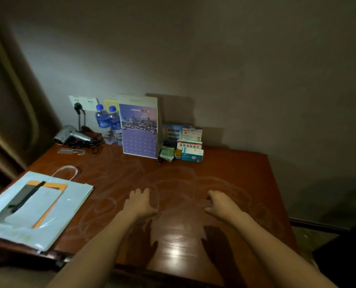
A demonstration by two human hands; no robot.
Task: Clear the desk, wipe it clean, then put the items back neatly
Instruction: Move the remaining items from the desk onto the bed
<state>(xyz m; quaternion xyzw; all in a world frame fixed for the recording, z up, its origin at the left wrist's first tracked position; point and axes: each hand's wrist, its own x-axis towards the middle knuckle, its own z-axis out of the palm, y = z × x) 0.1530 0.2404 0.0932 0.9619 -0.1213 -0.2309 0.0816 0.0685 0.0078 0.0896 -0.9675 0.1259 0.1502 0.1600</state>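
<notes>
Both hands, left hand (140, 201) and right hand (220, 203), hover empty with loose fingers over the desk (225, 169). The paper bag (54, 206), near left, looks light and floppy; its handle seems the likeliest hold.

place: hotel-like room | cues: wooden desk (225, 167), hair dryer (72, 135), water bottles (108, 123)

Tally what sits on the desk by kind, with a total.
Water bottles: 2
Hair dryer: 1
Calendar: 1
Clear comb: 1
White paper bag: 1
Green packet: 1
Medicine boxes, those I can tell apart: 4
Total: 11
</notes>
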